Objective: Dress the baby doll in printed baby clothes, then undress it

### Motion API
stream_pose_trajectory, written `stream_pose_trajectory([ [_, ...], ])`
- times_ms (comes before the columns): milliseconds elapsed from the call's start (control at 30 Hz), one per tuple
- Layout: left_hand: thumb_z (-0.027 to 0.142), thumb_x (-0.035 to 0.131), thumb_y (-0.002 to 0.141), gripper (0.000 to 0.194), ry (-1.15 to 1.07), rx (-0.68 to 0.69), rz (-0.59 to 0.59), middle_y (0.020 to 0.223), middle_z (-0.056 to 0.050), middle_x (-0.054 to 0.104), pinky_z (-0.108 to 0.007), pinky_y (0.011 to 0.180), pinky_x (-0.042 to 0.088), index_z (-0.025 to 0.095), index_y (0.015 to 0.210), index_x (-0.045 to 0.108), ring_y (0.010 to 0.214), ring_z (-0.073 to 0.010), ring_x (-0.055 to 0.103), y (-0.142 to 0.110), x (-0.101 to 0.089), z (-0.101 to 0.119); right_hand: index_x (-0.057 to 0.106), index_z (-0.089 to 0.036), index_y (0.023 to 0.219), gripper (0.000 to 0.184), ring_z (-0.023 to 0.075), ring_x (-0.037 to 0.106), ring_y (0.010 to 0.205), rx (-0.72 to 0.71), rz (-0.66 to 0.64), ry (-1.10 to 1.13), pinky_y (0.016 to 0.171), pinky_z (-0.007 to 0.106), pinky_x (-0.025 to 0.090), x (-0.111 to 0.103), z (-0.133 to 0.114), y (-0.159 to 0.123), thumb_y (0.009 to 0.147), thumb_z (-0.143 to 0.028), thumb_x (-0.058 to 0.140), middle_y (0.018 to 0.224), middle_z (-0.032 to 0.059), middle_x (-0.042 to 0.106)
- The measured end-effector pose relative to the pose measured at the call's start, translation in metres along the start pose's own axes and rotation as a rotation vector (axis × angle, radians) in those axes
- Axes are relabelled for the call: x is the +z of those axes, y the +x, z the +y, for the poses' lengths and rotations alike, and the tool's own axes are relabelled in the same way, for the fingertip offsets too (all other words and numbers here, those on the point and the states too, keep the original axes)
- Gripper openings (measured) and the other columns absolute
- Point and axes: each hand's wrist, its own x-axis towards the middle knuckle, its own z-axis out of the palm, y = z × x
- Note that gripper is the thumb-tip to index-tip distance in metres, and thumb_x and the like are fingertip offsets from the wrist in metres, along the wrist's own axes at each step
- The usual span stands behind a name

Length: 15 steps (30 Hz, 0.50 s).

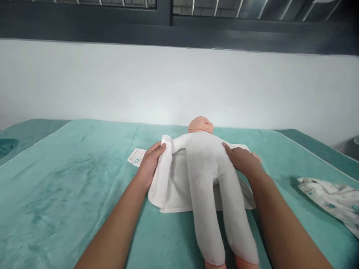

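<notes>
A baby doll (206, 153) with a white cloth body lies on its back, its head at the far end and its legs toward me. Beneath it is spread a white baby shirt (179, 186). My left hand (151, 160) is closed on the shirt's side, by the end of the doll's arm. My right hand (242, 158) grips the doll's opposite side, thumb on the torso; its other fingers are mostly hidden. Past that hand, the doll's small hand (257, 157) shows at the shirt's edge.
A green plush cover (70, 186) lies under everything. A white printed piece (136, 157) sticks out beyond my left hand. At the right lies a crumpled white patterned cloth (331, 198). Behind stand a white wall (112, 82) and a dark window frame (179, 31).
</notes>
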Motion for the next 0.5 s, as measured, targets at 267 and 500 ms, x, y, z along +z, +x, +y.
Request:
stream_pose_trajectory([
  [267, 0.037, 0.072, 0.077, 0.026, 0.049, 0.024, 0.008, 0.075, 0.001, 0.063, -0.021, 0.058, 0.043, 0.018, 0.094, 0.066, 0.063, -0.0109, 0.056, 0.0, -0.002, -0.004, 0.069, -0.012, 0.082, 0.067, 0.0322, 0.062, 0.093, -0.016, 0.011, 0.271, 0.078, 0.037, 0.042, 0.008, -0.008, -0.003, 0.092, -0.06, 0.024, 0.097, 0.0225, 0.07],
  [500, 0.038, 0.072, 0.076, 0.026, 0.066, 0.035, 0.028, 0.075, 0.0, 0.064, -0.022, 0.06, 0.043, 0.017, 0.09, 0.067, 0.066, -0.0134, 0.058, -0.002, 0.002, -0.002, 0.071, -0.015, 0.08, 0.056, 0.029, 0.063, 0.088, 0.005, 0.039, 0.599, 0.074, 0.035, 0.043, 0.012, -0.012, -0.007, 0.085, -0.061, 0.041, 0.089, 0.0123, 0.072],
])
